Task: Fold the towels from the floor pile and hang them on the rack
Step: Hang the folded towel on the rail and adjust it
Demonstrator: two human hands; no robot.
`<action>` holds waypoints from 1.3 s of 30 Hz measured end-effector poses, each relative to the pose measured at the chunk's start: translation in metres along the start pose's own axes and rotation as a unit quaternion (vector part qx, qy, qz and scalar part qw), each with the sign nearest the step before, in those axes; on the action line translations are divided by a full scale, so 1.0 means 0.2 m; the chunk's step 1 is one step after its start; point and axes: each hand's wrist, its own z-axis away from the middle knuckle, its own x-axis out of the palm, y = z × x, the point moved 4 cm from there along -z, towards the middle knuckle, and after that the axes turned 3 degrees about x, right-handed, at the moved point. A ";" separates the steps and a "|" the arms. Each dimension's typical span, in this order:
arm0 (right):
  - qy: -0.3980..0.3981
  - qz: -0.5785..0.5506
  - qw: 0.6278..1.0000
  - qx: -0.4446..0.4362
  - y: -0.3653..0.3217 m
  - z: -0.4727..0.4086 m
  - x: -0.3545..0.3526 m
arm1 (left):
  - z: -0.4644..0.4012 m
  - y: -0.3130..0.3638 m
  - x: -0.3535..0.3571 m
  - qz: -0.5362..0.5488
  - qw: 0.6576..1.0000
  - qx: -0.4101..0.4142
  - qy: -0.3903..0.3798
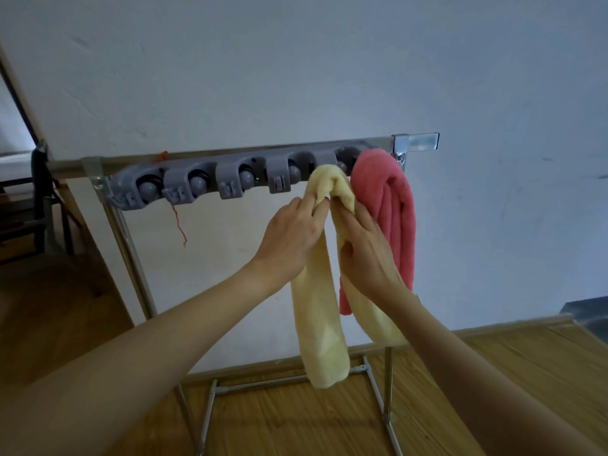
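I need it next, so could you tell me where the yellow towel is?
The yellow towel hangs at the grey clip rack's right end, just left of the pink towel.

Two bare forearms, sleeveless, left hand [289, 232] and right hand [368, 248] ringless.
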 end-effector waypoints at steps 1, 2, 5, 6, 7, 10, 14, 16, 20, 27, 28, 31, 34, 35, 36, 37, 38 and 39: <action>-0.004 -0.035 0.999 0.000 0.01 0.02 0.01 | 0.02 0.01 0.02 0.010 1.000 0.003 0.008; -0.004 -0.068 0.998 0.008 0.03 0.04 0.01 | 0.04 0.03 0.03 0.031 0.999 -0.002 0.016; 0.004 -0.146 0.989 0.026 0.05 0.08 0.01 | 0.07 0.05 0.03 0.123 0.991 -0.036 0.040; 0.005 -0.161 0.986 0.033 0.06 0.10 0.00 | 0.09 0.06 0.03 0.164 0.984 -0.054 0.048; 0.010 -0.172 0.984 0.044 0.06 0.11 0.00 | 0.11 0.06 0.03 0.215 0.971 -0.082 0.059; 0.048 -0.186 0.978 0.078 0.08 0.14 0.01 | 0.21 0.05 0.09 0.339 0.913 -0.212 0.084; 0.091 -0.192 0.966 0.144 0.10 0.17 0.03 | 0.37 0.05 0.29 0.351 0.876 -0.332 -0.019; 0.079 -0.145 0.971 0.173 0.11 0.18 0.06 | 0.44 0.05 0.39 0.369 0.852 -0.363 -0.084; 0.045 -0.014 0.977 0.206 0.10 0.23 0.14 | 0.55 0.02 0.46 0.356 0.841 -0.396 -0.094; 0.026 -0.117 0.970 0.213 -0.09 0.38 0.26 | 0.76 -0.14 0.42 0.275 0.857 -0.433 -0.052; 0.019 -0.129 0.966 0.224 -0.09 0.38 0.27 | 0.78 -0.16 0.40 0.272 0.855 -0.439 -0.048; 0.001 -0.110 0.966 0.233 -0.08 0.40 0.30 | 0.79 -0.19 0.35 0.264 0.858 -0.440 -0.030; -0.018 -0.074 0.967 0.244 -0.03 0.42 0.32 | 0.79 -0.19 0.35 0.259 0.861 -0.436 -0.033; -0.020 -0.067 0.966 0.250 -0.01 0.42 0.32 | 0.78 -0.18 0.36 0.259 0.860 -0.437 -0.037; -0.020 -0.063 0.966 0.252 0.01 0.43 0.33 | 0.78 -0.16 0.37 0.263 0.858 -0.440 -0.040; -0.023 -0.058 0.966 0.252 0.03 0.43 0.33 | 0.77 -0.14 0.37 0.270 0.854 -0.442 -0.042; -0.031 -0.053 0.965 0.253 0.05 0.44 0.33 | 0.77 -0.12 0.38 0.278 0.851 -0.443 -0.044; -0.042 -0.044 0.965 0.256 0.06 0.45 0.33 | 0.76 -0.09 0.39 0.285 0.850 -0.442 -0.046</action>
